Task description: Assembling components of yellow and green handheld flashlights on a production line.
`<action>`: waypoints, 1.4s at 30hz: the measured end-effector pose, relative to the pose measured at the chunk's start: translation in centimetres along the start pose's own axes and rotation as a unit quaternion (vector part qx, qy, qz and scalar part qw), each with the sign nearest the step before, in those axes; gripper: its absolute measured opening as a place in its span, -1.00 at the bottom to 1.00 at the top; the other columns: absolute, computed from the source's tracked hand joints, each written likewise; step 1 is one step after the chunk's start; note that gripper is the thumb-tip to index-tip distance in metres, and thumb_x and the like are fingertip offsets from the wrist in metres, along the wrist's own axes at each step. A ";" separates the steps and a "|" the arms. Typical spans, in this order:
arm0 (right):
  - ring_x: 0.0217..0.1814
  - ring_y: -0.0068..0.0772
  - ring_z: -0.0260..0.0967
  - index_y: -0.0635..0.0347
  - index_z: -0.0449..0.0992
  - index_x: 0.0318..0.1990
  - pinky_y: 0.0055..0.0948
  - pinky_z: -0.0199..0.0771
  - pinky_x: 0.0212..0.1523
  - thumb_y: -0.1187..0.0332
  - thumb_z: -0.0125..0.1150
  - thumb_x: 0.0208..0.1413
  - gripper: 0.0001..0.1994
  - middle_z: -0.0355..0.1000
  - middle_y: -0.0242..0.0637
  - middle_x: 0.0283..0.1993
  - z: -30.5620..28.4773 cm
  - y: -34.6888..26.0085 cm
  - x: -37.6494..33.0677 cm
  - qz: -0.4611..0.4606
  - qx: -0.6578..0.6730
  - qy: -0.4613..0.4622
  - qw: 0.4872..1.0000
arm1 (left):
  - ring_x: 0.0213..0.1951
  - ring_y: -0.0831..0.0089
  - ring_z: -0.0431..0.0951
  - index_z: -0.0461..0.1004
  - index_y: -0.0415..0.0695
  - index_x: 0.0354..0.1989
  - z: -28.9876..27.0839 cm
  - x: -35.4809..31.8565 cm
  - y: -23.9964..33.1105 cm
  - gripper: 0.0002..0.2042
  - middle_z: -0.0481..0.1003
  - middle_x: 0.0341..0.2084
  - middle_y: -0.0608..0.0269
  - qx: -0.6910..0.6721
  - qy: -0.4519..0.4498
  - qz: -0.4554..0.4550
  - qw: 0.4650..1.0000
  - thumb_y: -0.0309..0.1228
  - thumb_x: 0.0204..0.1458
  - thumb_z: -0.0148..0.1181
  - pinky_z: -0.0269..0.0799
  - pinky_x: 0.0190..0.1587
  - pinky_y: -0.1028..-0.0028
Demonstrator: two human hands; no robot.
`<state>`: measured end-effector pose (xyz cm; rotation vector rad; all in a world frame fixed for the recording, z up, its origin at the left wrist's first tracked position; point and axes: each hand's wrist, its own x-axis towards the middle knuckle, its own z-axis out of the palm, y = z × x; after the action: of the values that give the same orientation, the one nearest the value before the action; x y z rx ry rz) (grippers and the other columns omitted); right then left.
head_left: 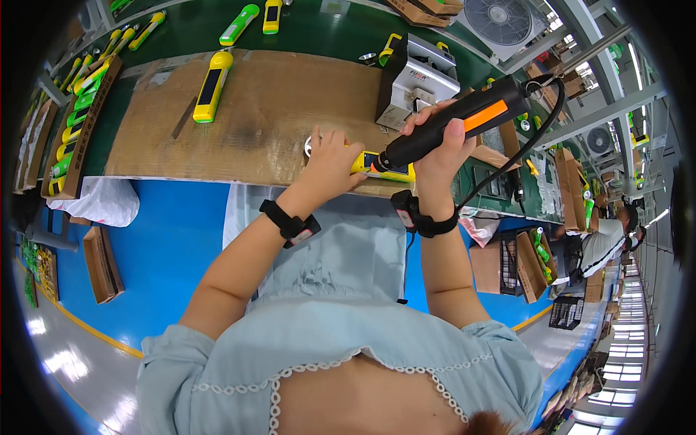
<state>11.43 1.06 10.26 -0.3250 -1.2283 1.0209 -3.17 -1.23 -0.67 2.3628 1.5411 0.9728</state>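
My right hand grips a black electric screwdriver with an orange panel, its tip pressed down onto a yellow torch-like device lying on the brown cardboard sheet. A black cable runs from the tool's rear end. My left hand presses down on the yellow device's left end, next to a small silver round part. Both wrists wear black straps.
Another yellow device lies on the cardboard at the left. Several yellow and green ones lie on the green bench and fill a cardboard box at the left. A grey box unit stands behind my hands. Another person works at the right.
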 end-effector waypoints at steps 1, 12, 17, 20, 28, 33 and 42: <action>-0.51 -0.36 0.37 0.30 0.28 -0.17 -0.44 0.42 -0.45 0.23 0.15 0.11 -0.68 0.37 -0.17 -0.48 0.1 0.1 0.0 0.003 0.001 0.000 1.000 | -0.06 0.15 0.29 0.47 -0.01 -0.16 0.0 -0.1 0.0 -0.55 0.33 -0.28 0.15 0.000 -0.001 -0.003 1.000 -0.23 -0.30 0.41 -0.11 0.22 -0.11; -0.50 -0.32 0.36 0.27 0.25 -0.17 -0.38 0.46 -0.45 0.00 0.10 0.11 -0.55 0.32 -0.16 -0.46 0.1 1.0 -0.1 0.015 -0.080 0.009 0.997 | -0.04 0.12 0.29 0.47 -0.04 -0.22 0.0 -0.1 0.3 -0.57 0.32 -0.26 0.10 0.013 0.040 -0.001 0.999 -0.24 -0.34 0.42 -0.06 0.19 -0.13; -0.50 -0.32 0.37 0.27 0.26 -0.18 -0.38 0.46 -0.47 0.07 0.14 0.11 -0.59 0.34 -0.16 -0.45 0.1 1.5 0.1 0.015 -0.088 0.009 0.996 | -0.03 0.12 0.29 0.47 -0.04 -0.22 0.0 -0.1 0.4 -0.57 0.32 -0.26 0.10 0.011 0.040 -0.004 0.999 -0.24 -0.35 0.42 -0.07 0.20 -0.12; -0.50 -0.33 0.36 0.27 0.26 -0.18 -0.39 0.45 -0.45 0.13 0.12 0.13 -0.64 0.33 -0.17 -0.47 0.5 1.8 0.0 0.022 -0.111 0.026 0.993 | -0.02 0.14 0.27 0.46 -0.03 -0.19 0.2 0.0 0.1 -0.56 0.31 -0.25 0.12 0.013 0.030 -0.010 0.999 -0.26 -0.34 0.42 -0.06 0.19 -0.11; -0.52 -0.53 0.34 0.27 0.24 -0.22 -0.56 0.36 -0.46 0.47 0.15 0.04 -0.78 0.38 -0.24 -0.47 0.8 3.4 -0.3 0.016 -0.082 -0.015 0.996 | -0.02 0.12 0.26 0.44 -0.10 -0.23 0.2 0.5 -0.1 -0.54 0.30 -0.23 0.12 0.009 0.015 -0.005 1.000 -0.26 -0.35 0.44 0.00 0.15 -0.07; -0.52 -0.52 0.34 0.27 0.23 -0.22 -0.56 0.36 -0.46 0.48 0.12 0.05 -0.80 0.39 -0.24 -0.47 0.8 3.5 -0.4 0.015 -0.112 0.000 0.994 | -0.03 0.11 0.26 0.41 -0.13 -0.25 0.3 0.5 -0.1 -0.54 0.30 -0.23 0.11 0.006 0.023 -0.004 1.000 -0.27 -0.37 0.45 0.01 0.13 -0.04; -0.59 -0.33 0.35 0.28 0.29 -0.23 -0.43 0.41 -0.53 0.16 0.13 0.13 -0.67 0.36 -0.18 -0.52 -2.2 -2.0 4.8 -0.095 -0.002 0.058 0.994 | -0.01 0.11 0.26 0.43 -0.10 -0.14 0.0 0.2 0.3 -0.52 0.33 -0.19 0.10 0.010 -0.022 -0.025 0.999 -0.25 -0.29 0.41 -0.04 0.19 -0.01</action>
<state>14.28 4.37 13.84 -0.2616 -1.1334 0.8238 -2.87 -1.16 -0.44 2.3293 1.5935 0.8939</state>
